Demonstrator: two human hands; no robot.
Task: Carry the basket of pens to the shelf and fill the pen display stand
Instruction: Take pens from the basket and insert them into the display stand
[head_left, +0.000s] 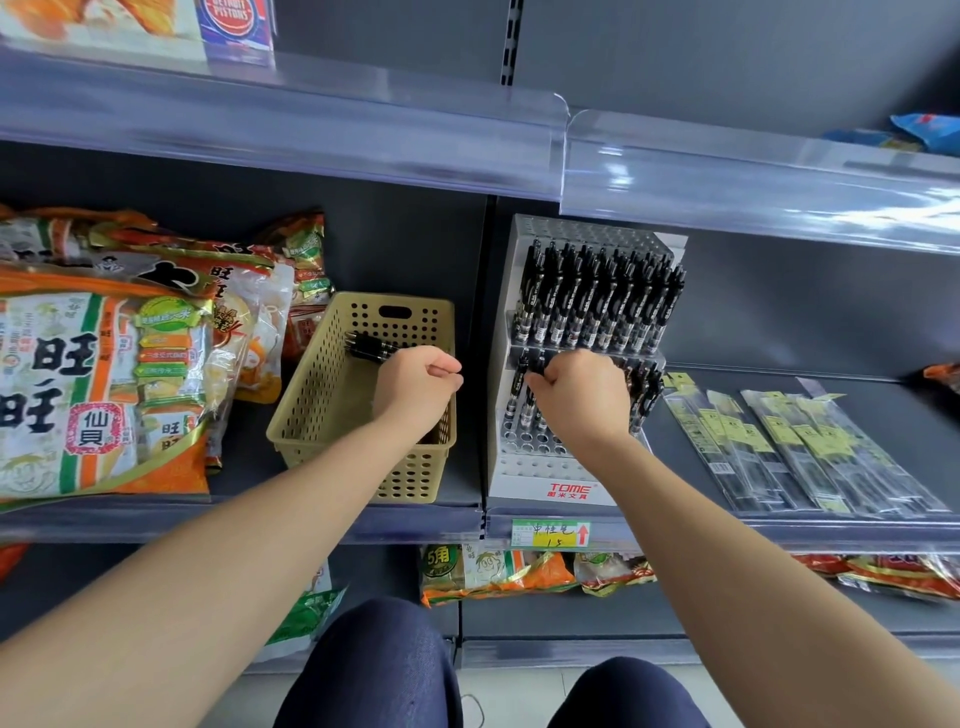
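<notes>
1. Now, the right hand (576, 397) has its fingers curled, pinching a black pen (519, 379) near its top at the middle tier of the pen display stand (569, 491). The step looks like seating that pen. Line the tip up with one free hole, slide it straight down, and release only once it sits firm, without nudging its neighbours.
2. The left hand (415, 387) curls its fingers round a bundle of pens (371, 345) inside the basket (322, 415). Holding that bundle steady would keep the next pen ready.
3. The basket stands on the shelf (363, 519) just left of the stand. Apart from the bundle it looks nearly empty, though the hand hides part of its floor.
4. In the stand, the front holes (550, 465) are bare, the middle tier is partly filled, and the back tier (597, 296) is packed with black pens.
</notes>
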